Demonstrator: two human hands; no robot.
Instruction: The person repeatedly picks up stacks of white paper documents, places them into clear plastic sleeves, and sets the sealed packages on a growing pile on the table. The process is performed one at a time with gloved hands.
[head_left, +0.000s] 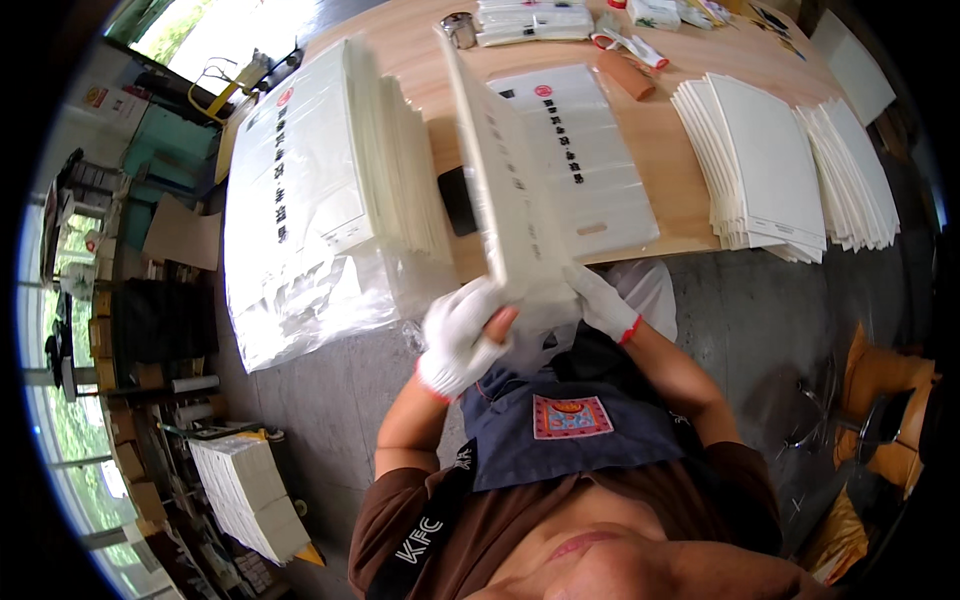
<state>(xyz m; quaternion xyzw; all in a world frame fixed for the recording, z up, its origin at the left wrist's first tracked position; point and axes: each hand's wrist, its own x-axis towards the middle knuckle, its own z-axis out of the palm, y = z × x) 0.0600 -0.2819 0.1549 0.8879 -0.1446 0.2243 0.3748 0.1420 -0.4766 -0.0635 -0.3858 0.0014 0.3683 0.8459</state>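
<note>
Both my hands wear white knit gloves. Between them a clear plastic bag packed with white paper (500, 170) stands on edge, tilted and blurred by motion. My left hand (465, 335) is closed on its lower left corner, the bare thumb showing. At its lower right side my right hand (603, 303) grips the plastic, its fingers partly hidden. Just beyond lies a flat pile of printed clear bags (600, 150) with a handle slot. To the left, a big leaning row of filled bags (310, 200) fans out along the table.
Fanned stacks of white paper (765, 165) and more sheets (850, 170) lie at the right table edge. A black phone-like slab (458, 200), a brown block (625, 75), scissors (635, 45) and a tape roll (458, 30) are on the table (665, 170). A chair (880, 400) stands at right.
</note>
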